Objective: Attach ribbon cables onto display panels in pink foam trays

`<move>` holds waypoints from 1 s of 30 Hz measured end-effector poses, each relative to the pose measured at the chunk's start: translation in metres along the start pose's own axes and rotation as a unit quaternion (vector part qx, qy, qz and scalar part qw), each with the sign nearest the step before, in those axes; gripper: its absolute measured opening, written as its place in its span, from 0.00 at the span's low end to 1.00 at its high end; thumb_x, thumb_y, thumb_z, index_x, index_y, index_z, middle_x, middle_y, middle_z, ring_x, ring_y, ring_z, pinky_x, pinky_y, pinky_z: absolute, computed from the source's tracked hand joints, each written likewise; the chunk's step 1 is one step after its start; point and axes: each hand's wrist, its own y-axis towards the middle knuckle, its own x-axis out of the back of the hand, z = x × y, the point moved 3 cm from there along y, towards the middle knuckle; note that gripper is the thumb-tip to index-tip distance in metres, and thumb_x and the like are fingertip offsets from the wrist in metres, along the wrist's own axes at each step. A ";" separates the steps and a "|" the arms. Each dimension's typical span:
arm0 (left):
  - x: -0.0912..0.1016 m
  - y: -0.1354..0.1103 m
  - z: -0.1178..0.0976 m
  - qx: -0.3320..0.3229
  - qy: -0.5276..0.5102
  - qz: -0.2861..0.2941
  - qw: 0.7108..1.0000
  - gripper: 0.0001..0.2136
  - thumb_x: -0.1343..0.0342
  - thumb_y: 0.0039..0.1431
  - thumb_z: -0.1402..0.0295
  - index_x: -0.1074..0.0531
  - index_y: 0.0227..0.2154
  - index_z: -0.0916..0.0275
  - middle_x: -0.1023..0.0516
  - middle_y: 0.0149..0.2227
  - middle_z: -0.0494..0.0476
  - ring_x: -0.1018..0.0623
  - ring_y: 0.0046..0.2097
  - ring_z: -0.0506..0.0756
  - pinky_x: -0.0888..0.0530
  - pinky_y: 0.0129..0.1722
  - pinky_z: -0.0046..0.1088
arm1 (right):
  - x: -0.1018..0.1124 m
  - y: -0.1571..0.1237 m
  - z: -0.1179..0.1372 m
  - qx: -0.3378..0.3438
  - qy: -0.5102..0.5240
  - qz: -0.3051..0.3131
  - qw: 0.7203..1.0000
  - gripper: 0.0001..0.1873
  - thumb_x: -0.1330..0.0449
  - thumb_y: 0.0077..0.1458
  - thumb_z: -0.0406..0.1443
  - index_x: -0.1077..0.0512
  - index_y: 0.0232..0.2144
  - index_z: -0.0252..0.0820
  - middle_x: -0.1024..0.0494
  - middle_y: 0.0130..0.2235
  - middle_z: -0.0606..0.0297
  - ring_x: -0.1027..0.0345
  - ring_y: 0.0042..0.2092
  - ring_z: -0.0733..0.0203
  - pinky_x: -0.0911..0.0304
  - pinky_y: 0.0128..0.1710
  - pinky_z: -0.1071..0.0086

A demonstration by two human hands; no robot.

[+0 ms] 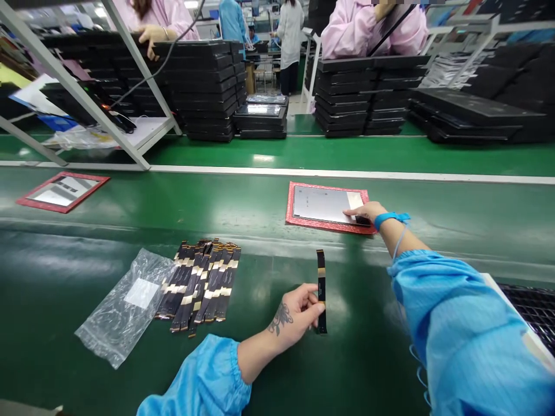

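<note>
My left hand (299, 312) pinches a dark flat flex cable (321, 283) between thumb and fingers, holding it upright over the green bench. Farther off, my right hand (366, 212) grips the right end of a silvery display panel (321, 202), its thumb on top and the other fingers partly hidden at the edge. Beneath the panel is a red bubble-wrap sheet (291, 203). Left of my left hand lies a pile of similar flex cables (203, 283), black with gold-coloured bands. A clear plastic bag (117, 323) with a white label rests against the pile.
Another panel on red wrap (26, 200) lies at the far left. Behind a white strip (243, 171) stand stacks of black trays (203, 86) and a grey metal frame (125, 138). Co-workers in pink (351, 29) are across the bench. A black grid tray (529, 312) is at right.
</note>
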 end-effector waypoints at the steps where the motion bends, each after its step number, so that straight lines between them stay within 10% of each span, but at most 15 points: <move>1: 0.000 0.000 0.000 -0.001 0.004 0.000 1.000 0.19 0.40 0.52 0.57 0.30 0.43 0.64 0.33 0.26 0.47 0.32 0.21 0.45 0.37 0.19 0.20 | 0.001 0.000 0.001 -0.014 0.021 0.009 1.000 0.29 0.25 0.32 0.49 0.27 0.33 0.35 0.27 0.41 0.42 0.34 0.48 0.31 0.35 0.44 0.46; 9: 0.000 0.000 -0.004 0.004 0.005 -0.005 1.000 0.20 0.39 0.51 0.56 0.30 0.43 0.64 0.34 0.27 0.47 0.32 0.22 0.45 0.37 0.19 0.20 | 0.007 -0.042 0.009 -0.036 0.292 0.080 0.952 0.15 0.30 0.45 0.37 0.32 0.23 0.36 0.26 0.28 0.55 0.29 0.39 0.48 0.31 0.40 0.58; 15: 0.006 -0.002 -0.007 -0.019 -0.010 -0.062 0.998 0.22 0.37 0.48 0.54 0.29 0.41 0.65 0.34 0.24 0.46 0.32 0.21 0.45 0.38 0.19 0.20 | 0.013 -0.136 -0.004 -0.033 0.484 0.130 0.865 0.04 0.40 0.51 0.28 0.31 0.31 0.37 0.23 0.32 0.57 0.27 0.34 0.58 0.27 0.37 0.67; 18: 0.018 -0.010 -0.018 -0.071 -0.014 -0.151 0.986 0.19 0.37 0.49 0.56 0.29 0.39 0.65 0.33 0.23 0.46 0.32 0.21 0.45 0.37 0.20 0.20 | -0.014 -0.210 -0.034 -0.061 0.534 0.173 0.825 0.09 0.42 0.51 0.29 0.30 0.37 0.39 0.22 0.36 0.59 0.27 0.31 0.62 0.27 0.34 0.71; 21: 0.030 -0.025 -0.030 -0.117 -0.015 -0.222 0.968 0.16 0.38 0.52 0.59 0.28 0.40 0.64 0.32 0.24 0.47 0.32 0.23 0.45 0.35 0.22 0.20 | -0.063 -0.286 -0.065 -0.129 0.621 0.271 0.724 0.13 0.35 0.47 0.34 0.29 0.38 0.42 0.23 0.35 0.63 0.29 0.28 0.64 0.28 0.30 0.74; 27: 0.035 -0.049 -0.034 -0.097 -0.003 -0.239 0.966 0.15 0.36 0.51 0.60 0.28 0.39 0.63 0.32 0.25 0.47 0.32 0.23 0.46 0.34 0.23 0.20 | -0.107 -0.377 -0.103 -0.112 0.586 0.451 0.664 0.18 0.34 0.49 0.52 0.25 0.31 0.46 0.28 0.29 0.63 0.35 0.25 0.67 0.36 0.21 0.78; 30: 0.031 -0.051 -0.031 -0.081 0.009 -0.231 0.970 0.16 0.36 0.50 0.59 0.29 0.37 0.63 0.33 0.24 0.46 0.32 0.22 0.46 0.34 0.23 0.21 | -0.094 -0.374 -0.111 -0.058 0.522 0.485 0.699 0.23 0.35 0.47 0.56 0.26 0.31 0.43 0.30 0.26 0.64 0.41 0.22 0.69 0.43 0.18 0.78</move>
